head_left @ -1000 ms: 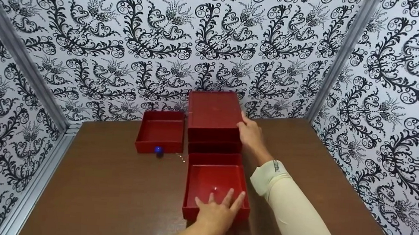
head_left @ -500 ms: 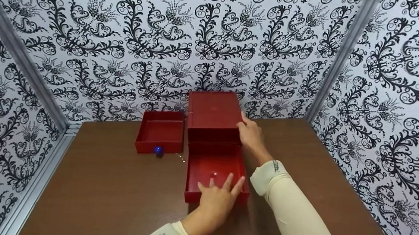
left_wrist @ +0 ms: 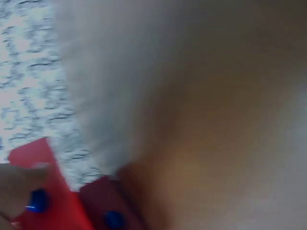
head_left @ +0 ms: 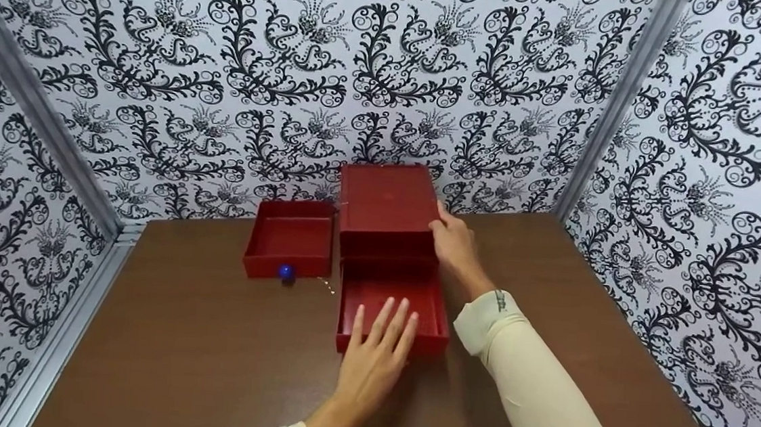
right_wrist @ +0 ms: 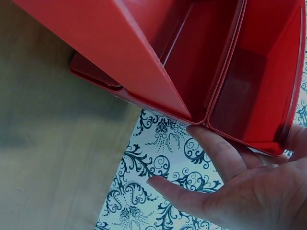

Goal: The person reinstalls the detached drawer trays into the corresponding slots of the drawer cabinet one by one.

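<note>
A red drawer cabinet stands against the back wall. Its lower drawer sticks out toward me, while the slot above it gapes. My left hand lies at the front of this drawer, fingers straight and reaching over the rim. My right hand holds the cabinet's right side by the upper front corner; the right wrist view shows its fingers along the side wall. In the left wrist view, blurred skin and sleeve hide most of the work, but blue knobs show on red fronts at the lower left.
Left of the cabinet, a separate red drawer rests on the brown table, its blue round knob facing me. Beside it lies a thin gold strand. Patterned walls enclose the back and sides.
The lower drawer has slid back into the cabinet by a good part of its length. My left hand has followed forward, then shifted left with fingers closer together. The right hand has stayed put.
</note>
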Motion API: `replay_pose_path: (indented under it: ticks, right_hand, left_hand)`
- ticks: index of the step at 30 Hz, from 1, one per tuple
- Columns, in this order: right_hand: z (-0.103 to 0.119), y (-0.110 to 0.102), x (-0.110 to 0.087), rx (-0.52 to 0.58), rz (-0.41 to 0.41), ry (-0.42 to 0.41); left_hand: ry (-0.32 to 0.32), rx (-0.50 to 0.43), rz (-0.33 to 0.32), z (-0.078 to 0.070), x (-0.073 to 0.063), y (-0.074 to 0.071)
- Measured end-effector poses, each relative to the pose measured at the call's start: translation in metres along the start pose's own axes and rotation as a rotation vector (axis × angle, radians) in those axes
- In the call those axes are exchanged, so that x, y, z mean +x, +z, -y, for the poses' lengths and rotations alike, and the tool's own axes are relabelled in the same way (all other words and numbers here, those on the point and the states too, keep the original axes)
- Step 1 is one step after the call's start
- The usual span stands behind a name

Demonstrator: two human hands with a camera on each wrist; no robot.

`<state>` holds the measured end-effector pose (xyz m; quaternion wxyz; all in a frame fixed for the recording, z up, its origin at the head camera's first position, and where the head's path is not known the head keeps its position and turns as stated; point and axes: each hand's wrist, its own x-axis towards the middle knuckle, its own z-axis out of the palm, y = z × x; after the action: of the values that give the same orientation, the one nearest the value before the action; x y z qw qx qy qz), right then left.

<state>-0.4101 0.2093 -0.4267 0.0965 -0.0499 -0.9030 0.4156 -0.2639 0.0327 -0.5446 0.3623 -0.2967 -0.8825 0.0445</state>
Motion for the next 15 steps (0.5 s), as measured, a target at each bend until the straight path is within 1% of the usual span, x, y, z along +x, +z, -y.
replay_pose_path:
  ticks: [2,3,4,5,6,8,11,13,15]
  right_hand:
    - [0.000,-0.002,0.002,-0.004,0.001,-0.003]
    - [0.000,-0.003,0.002,-0.011,0.001,-0.007]
    - [0.000,-0.004,0.003,-0.015,0.000,-0.006]
    - [0.000,-0.005,0.003,-0.019,-0.001,-0.005]
    - [0.000,-0.005,0.003,-0.024,-0.002,-0.006]
    - [0.000,-0.004,0.002,-0.033,-0.003,0.001]
    - [0.001,-0.002,-0.001,-0.030,0.003,0.013]
    - [0.003,-0.002,-0.002,-0.031,0.009,0.016]
    - [0.004,-0.002,-0.002,-0.036,0.010,0.014]
  left_hand:
    - [0.039,0.010,-0.142,0.003,-0.002,0.007]
    - [0.060,0.019,-0.198,0.004,-0.002,0.010]
    - [0.078,0.021,-0.229,0.005,0.000,0.011]
    - [0.091,0.028,-0.245,0.006,0.002,0.013]
    - [0.096,0.036,-0.253,0.006,0.005,0.014]
    - [0.094,0.040,-0.241,0.007,0.008,0.016]
    - [0.073,0.023,-0.217,0.011,0.007,0.019]
    - [0.038,0.032,-0.222,0.015,0.003,0.020]
    - [-0.014,0.038,-0.233,0.020,0.000,0.020]
